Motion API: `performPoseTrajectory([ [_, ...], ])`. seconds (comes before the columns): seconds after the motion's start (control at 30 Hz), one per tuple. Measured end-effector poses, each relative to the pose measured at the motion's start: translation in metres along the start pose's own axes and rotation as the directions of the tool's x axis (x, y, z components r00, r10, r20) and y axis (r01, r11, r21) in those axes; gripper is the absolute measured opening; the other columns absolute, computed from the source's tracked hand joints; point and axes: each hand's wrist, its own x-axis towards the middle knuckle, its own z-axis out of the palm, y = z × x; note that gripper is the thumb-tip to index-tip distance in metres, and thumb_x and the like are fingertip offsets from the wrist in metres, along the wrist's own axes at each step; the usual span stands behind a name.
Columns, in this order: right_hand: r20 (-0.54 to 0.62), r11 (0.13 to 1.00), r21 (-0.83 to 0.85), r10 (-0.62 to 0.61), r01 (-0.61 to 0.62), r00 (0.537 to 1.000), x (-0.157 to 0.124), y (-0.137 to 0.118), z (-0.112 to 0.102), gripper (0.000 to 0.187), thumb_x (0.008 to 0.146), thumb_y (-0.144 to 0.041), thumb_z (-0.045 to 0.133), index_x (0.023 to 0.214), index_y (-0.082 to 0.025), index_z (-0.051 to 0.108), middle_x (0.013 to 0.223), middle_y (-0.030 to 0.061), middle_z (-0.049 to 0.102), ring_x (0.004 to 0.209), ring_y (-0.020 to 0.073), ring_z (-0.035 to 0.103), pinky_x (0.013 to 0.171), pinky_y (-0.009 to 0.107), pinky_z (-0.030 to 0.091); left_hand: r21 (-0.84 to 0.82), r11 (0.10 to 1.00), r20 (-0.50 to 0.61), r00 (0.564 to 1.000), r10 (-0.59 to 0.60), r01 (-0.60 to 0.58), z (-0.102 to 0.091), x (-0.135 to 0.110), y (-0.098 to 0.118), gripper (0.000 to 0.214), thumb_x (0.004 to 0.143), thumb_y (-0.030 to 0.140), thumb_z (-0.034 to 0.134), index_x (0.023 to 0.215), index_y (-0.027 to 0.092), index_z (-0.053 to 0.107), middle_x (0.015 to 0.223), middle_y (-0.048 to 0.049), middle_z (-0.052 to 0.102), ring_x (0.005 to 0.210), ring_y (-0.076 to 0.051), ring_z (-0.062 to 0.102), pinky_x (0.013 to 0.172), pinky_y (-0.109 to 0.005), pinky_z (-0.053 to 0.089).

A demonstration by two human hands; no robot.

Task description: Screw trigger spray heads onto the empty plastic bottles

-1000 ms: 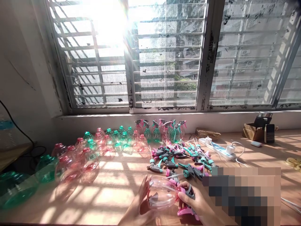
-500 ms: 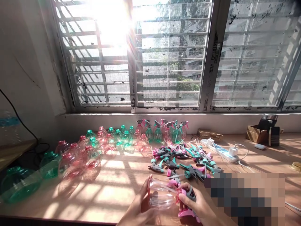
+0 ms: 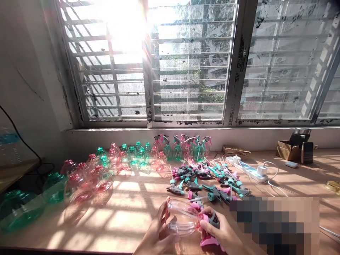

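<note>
A clear pink bottle (image 3: 182, 221) lies on its side in the air above the table's front, its base toward the left. My left hand (image 3: 155, 228) is closed around that base end. At the neck, the fingers of my right hand (image 3: 220, 230) grip the pink collar of a pink and grey spray head (image 3: 209, 242). The head sits against the bottle's mouth, and its tube shows inside the bottle. How far the collar is threaded on cannot be seen. Just beyond my hands is a heap of loose spray heads (image 3: 195, 171) in pink, teal and grey.
Several open pink and green bottles (image 3: 99, 180) stand at the left. Bottles with spray heads fitted (image 3: 177, 148) are grouped by the wall. A power strip (image 3: 247, 169) with cables, a cardboard box (image 3: 285, 151) and a phone (image 3: 307, 153) are at the right. A blurred patch covers the lower right.
The bottle and both hands have shifted slightly left in view, along with the whole scene. My grip on the bottle and the spray head's collar looks nearly the same.
</note>
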Motion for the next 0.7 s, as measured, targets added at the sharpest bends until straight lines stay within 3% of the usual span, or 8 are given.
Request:
performPoseTrajectory([
  [0.1, -0.005, 1.0, 0.017, -0.001, 0.001, 1.0, 0.0013, -0.0015, -0.0004, 0.052, 0.075, -0.061, 0.082, 0.095, -0.018, 0.062, 0.067, 0.0027, 0.072, 0.055, 0.0203, 0.071, 0.055, 0.03, 0.054, 0.047, 0.999, -0.017, 1.0, -0.004, 0.005, -0.001, 0.0006, 0.0009, 0.091, 0.087, 0.043, 0.077, 0.159, 0.042, 0.022, 0.171, -0.0037, 0.018, 0.156, -0.037, 0.015, 0.124, -0.05, 0.026],
  [0.27, -0.014, 0.998, 0.058, 0.009, -0.008, 1.0, 0.0006, -0.0045, 0.0008, 0.054, 0.074, -0.062, 0.083, 0.096, -0.018, 0.061, 0.067, 0.0021, 0.073, 0.054, 0.0208, 0.071, 0.055, 0.031, 0.058, 0.121, 0.992, 0.015, 1.0, 0.016, -0.018, -0.001, -0.0001, 0.005, 0.088, 0.092, 0.045, 0.069, 0.161, 0.04, 0.015, 0.162, -0.0077, 0.039, 0.15, -0.035, 0.033, 0.123, -0.05, 0.028],
  [0.43, 0.005, 1.0, 0.014, 0.024, -0.024, 1.0, -0.0037, -0.0038, 0.0023, 0.053, 0.074, -0.056, 0.085, 0.101, -0.017, 0.061, 0.07, 0.0011, 0.072, 0.059, 0.019, 0.071, 0.058, 0.029, 0.057, 0.111, 0.994, -0.006, 1.0, 0.022, -0.021, 0.0007, 0.0014, 0.0047, 0.097, 0.086, 0.046, 0.076, 0.161, 0.038, 0.014, 0.168, -0.005, 0.028, 0.154, -0.036, 0.022, 0.125, -0.048, 0.022],
  [0.7, 0.048, 0.996, 0.094, -0.001, -0.004, 0.999, 0.0016, -0.0028, 0.0008, 0.051, 0.076, -0.054, 0.085, 0.099, -0.017, 0.058, 0.067, 0.0008, 0.071, 0.054, 0.0176, 0.07, 0.056, 0.03, 0.057, 0.128, 0.99, 0.005, 0.998, 0.058, -0.058, 0.0024, 0.0047, 0.005, 0.097, 0.089, 0.05, 0.072, 0.161, 0.039, 0.008, 0.159, -0.0087, 0.041, 0.146, -0.04, 0.035, 0.12, -0.053, 0.033],
])
